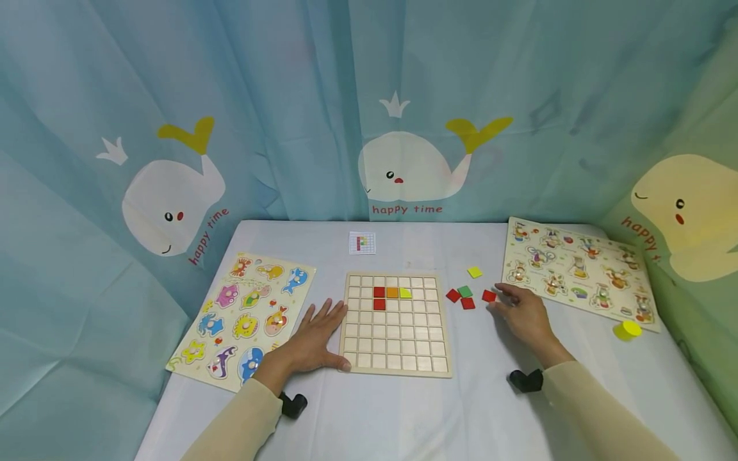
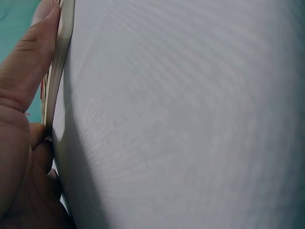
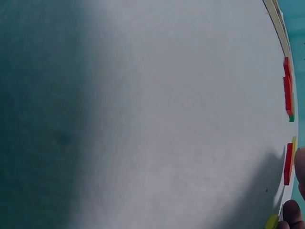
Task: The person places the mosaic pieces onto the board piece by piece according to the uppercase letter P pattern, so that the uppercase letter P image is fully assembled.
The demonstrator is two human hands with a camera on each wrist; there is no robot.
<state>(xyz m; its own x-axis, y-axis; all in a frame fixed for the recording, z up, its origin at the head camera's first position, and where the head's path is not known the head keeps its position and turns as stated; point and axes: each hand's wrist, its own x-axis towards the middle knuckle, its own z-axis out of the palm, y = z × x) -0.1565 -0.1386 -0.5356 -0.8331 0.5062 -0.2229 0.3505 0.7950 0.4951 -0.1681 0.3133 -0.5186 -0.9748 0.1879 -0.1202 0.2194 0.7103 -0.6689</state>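
Observation:
A wooden grid board (image 1: 398,374) lies in the middle of the table. Two red tiles, an orange tile (image 1: 392,292) and a yellow tile with one rounded corner (image 1: 405,292) sit in its upper cells. My left hand (image 1: 311,342) rests at the board's left edge, fingers spread, thumb on its lower left corner. Right of the board, my right hand (image 1: 526,318) is at a red square tile (image 1: 489,296) lying on the table, with finger and thumb apart beside it. In the right wrist view a digit overlaps that red tile (image 3: 288,164); contact is unclear.
Loose red tiles (image 1: 467,303), a green tile (image 1: 464,291) and a yellow tile (image 1: 475,272) lie right of the board. A pattern card (image 1: 362,243) is behind it. A sea-animal puzzle (image 1: 230,320) lies left, another puzzle (image 1: 576,272) right, near a yellow cylinder (image 1: 627,330).

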